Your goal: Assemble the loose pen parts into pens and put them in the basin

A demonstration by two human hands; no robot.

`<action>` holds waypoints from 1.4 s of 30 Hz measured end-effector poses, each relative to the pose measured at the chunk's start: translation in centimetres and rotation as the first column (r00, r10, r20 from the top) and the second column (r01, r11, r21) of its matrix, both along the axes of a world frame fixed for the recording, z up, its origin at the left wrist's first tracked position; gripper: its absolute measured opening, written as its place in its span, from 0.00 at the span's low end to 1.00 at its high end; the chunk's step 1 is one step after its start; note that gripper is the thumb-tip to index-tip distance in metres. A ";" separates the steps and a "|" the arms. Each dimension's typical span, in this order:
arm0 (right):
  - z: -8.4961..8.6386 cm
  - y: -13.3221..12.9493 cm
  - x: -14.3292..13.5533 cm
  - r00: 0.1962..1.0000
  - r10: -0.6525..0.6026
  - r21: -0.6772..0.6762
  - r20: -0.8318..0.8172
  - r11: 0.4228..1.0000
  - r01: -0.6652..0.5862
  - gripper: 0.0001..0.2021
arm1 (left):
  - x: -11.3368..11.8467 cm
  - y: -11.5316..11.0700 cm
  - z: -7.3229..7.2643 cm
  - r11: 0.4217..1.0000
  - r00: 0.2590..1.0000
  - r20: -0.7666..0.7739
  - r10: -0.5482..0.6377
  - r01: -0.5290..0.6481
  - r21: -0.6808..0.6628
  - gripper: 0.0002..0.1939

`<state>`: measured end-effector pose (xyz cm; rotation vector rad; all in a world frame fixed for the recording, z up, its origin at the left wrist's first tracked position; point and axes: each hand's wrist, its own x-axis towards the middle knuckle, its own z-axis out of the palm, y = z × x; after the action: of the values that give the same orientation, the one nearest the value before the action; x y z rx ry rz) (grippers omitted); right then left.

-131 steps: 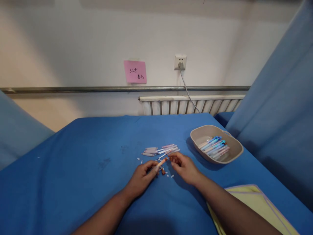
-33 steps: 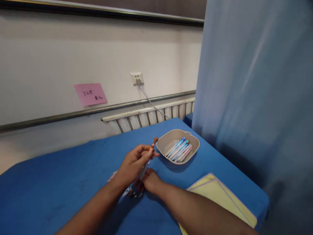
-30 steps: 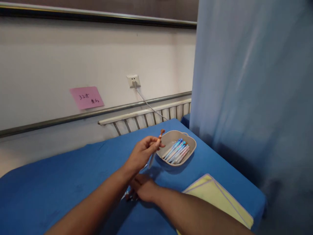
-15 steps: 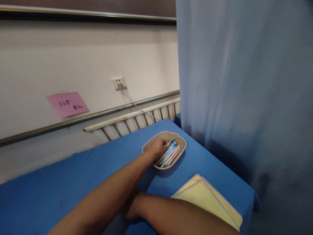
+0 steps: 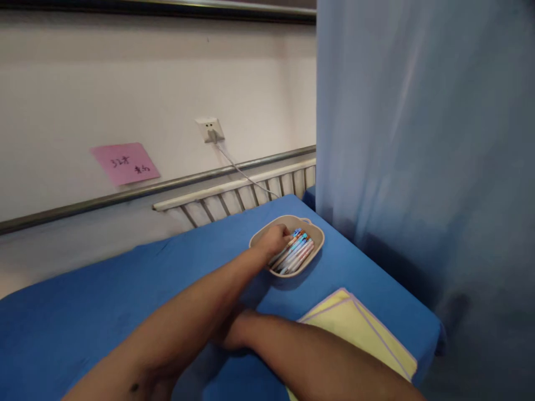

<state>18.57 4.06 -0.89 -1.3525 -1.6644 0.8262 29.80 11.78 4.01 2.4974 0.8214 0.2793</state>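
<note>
A beige oval basket [image 5: 253, 240] stands on the blue-covered table, with a bundle of pens [image 5: 296, 253] lying in its right part. My left hand [image 5: 273, 238] reaches into the basket, its fingers curled down beside the upper ends of the pens. What lies between those fingertips is hidden by the hand. My right hand [image 5: 237, 329] is under my left forearm, close above the table, and its fingers are covered. A folded yellow cloth [image 5: 355, 320] with a purple edge lies beyond my right forearm, partly hidden by it.
The blue-covered table [image 5: 167, 267] runs along the wall. A blue curtain [image 5: 397, 139] hangs at the right. Behind the table are a white radiator [image 5: 234, 197], a wall socket [image 5: 210, 129] with a plugged-in cord, and a pink handwritten note [image 5: 125, 163].
The view has shifted slightly, so the scene sits a little higher and further right. My left hand remains in the basket by the pens, with my right hand still under the left forearm.
</note>
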 end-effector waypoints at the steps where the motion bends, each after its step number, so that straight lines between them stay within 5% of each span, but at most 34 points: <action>1: -0.3 -0.1 0.1 0.996 -0.038 -0.032 -0.087 0.999 0.036 0.08 | -1.0 0.1 0.6 1.000 1.000 0.031 0.002 -0.002 -0.016 0.07; 4: -1.4 -0.2 0.4 0.973 -0.095 -0.087 -0.209 0.993 0.078 0.10 | -6.2 0.4 2.6 0.996 0.991 0.125 0.053 -0.043 -0.082 0.11; 9: -3.3 0.8 0.5 0.922 -0.156 -0.168 -0.354 0.981 0.102 0.12 | -20.2 0.5 3.6 0.939 0.912 0.243 0.331 -0.294 -0.176 0.18; 13: -4.2 0.9 0.5 0.913 -0.183 -0.174 -0.364 0.977 0.126 0.12 | -30.2 0.1 0.4 0.812 0.751 0.310 0.583 -0.550 -0.196 0.22; 17: -4.9 0.3 0.4 0.942 -0.201 -0.141 -0.270 0.976 0.168 0.12 | -35.5 -0.1 -3.8 0.709 0.629 0.347 0.696 -0.677 -0.197 0.21; 23: -4.6 -0.7 0.6 0.964 -0.263 0.002 0.033 0.965 0.263 0.08 | -36.8 -0.2 -6.1 0.755 0.695 0.318 0.645 -0.644 -0.122 0.16; 30: -2.7 0.3 0.7 0.891 -0.301 0.139 0.338 0.953 0.269 0.14 | -32.1 -2.5 -6.0 0.913 0.890 0.253 0.379 -0.405 0.056 0.11; 35: -2.3 -0.2 1.0 0.827 -0.276 0.154 0.490 0.961 0.230 0.12 | -29.8 -2.7 -6.1 0.949 0.945 0.197 0.262 -0.289 0.122 0.09; 42: -1.1 -1.1 1.3 0.729 -0.216 0.091 0.650 0.974 0.208 0.07 | -30.1 -2.2 -6.0 0.971 0.981 0.100 0.165 -0.180 0.160 0.10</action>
<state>19.84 3.00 -2.00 -1.9317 -1.9624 0.1867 -0.29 9.59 -1.95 2.5508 1.0192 0.5338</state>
